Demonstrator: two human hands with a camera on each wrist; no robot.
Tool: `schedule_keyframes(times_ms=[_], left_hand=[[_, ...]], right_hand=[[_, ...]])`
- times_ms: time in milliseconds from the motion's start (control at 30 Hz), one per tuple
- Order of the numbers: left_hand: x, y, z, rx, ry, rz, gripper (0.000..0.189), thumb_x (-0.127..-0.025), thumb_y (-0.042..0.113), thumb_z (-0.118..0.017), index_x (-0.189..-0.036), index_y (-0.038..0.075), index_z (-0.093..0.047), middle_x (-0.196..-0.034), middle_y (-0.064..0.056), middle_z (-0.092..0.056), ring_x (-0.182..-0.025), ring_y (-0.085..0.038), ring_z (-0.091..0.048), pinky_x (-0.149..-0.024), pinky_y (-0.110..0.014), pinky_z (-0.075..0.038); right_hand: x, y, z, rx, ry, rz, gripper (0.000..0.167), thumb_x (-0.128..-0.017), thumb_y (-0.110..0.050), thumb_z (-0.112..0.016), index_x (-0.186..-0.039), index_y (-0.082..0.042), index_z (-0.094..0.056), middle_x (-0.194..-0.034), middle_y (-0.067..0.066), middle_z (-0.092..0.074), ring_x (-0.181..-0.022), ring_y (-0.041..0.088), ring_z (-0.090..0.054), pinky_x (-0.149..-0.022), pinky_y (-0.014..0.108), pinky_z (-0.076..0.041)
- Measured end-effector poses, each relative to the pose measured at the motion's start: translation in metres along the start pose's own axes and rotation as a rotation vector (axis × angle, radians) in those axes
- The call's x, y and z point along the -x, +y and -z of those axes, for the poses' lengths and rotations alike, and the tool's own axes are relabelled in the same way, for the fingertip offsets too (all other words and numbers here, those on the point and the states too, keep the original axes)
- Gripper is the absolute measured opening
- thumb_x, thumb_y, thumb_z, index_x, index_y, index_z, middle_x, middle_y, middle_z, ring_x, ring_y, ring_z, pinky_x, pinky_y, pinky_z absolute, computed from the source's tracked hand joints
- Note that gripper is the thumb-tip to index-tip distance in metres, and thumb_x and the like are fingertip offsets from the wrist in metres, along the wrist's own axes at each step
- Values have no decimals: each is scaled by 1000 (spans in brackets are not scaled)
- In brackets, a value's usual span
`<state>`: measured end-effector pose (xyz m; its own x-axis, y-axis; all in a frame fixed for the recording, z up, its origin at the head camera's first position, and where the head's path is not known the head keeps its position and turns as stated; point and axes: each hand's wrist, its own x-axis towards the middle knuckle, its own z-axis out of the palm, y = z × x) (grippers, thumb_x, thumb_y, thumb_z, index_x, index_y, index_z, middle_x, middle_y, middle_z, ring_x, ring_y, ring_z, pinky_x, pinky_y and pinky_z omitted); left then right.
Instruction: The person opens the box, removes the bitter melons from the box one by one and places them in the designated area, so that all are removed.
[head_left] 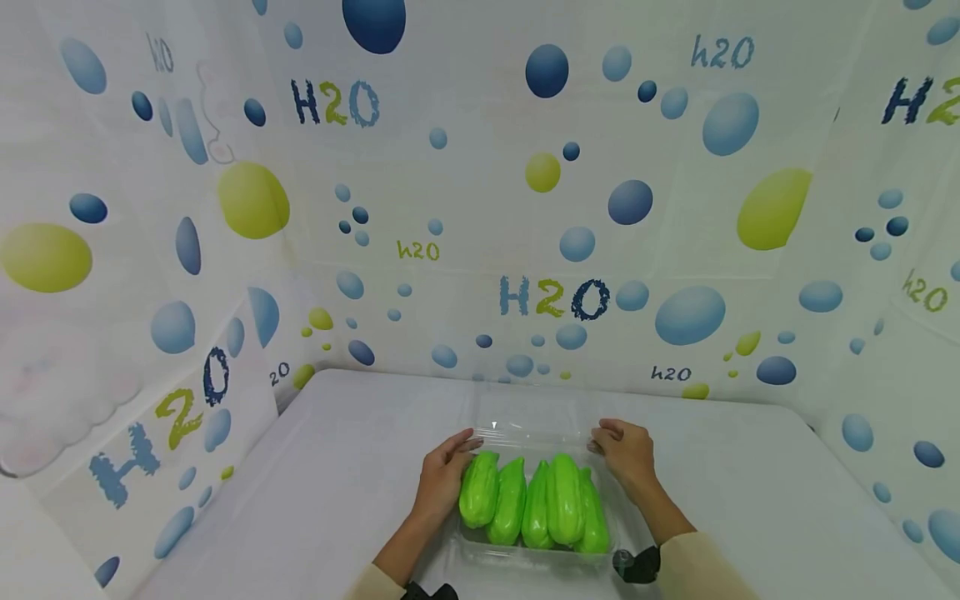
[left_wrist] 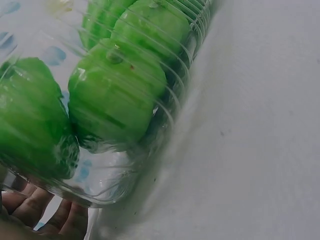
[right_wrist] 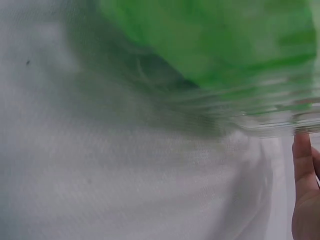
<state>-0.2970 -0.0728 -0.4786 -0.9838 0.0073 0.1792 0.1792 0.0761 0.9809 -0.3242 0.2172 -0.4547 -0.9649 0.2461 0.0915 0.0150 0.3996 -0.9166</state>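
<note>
Clear container [head_left: 542, 554], lid [head_left: 534, 414] raised: left hand [head_left: 444, 473] and right hand [head_left: 627, 454] grip its edges, fingers curled; lid-handling seems the step, probably needing even folding.

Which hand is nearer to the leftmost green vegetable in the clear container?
Left. The left hand is beside the leftmost vegetable; the right hand is by the far right corner of the container, across the other vegetables.

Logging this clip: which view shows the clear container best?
The head view, because the clear container shows nearly whole, with green vegetables inside. Left wrist shows a ribbed side and corner; right wrist, only a blurred part.
</note>
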Motion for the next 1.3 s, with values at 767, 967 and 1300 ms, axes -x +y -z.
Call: schedule_keyframes(times_ms=[767, 967, 1300], left_hand=[[7, -1, -7, 77, 11, 41, 44, -107, 15, -45, -146, -5, -47, -132, -17, -67, -125, -32, -61, -104, -38, -52], [6, -1, -7, 96, 15, 42, 44, -106, 15, -46, -145, -6, -48, -131, -18, -67, -125, -32, -62, -97, -27, -54], [6, 5, -4, 74, 64, 32, 42, -105, 14, -48, -142, -5, -53, -126, -16, -70, -126, -31, -61, -110, -39, -47]], right_hand=[[3, 3, 1, 76, 60, -3, 37, -97, -16, -61, -125, 8, -66, -102, 21, -76, -81, 21, -75, -76, 35, -61], [7, -4, 4, 185, 98, 6, 39, -96, -18, -59, -124, 8, -64, -99, 21, -75, -81, 24, -74, -66, 33, -57], [24, -22, -2, 323, 192, 161, 38, -95, -20, -55, -125, 0, -67, -106, 24, -74, -92, 43, -68, -83, 56, -51]])
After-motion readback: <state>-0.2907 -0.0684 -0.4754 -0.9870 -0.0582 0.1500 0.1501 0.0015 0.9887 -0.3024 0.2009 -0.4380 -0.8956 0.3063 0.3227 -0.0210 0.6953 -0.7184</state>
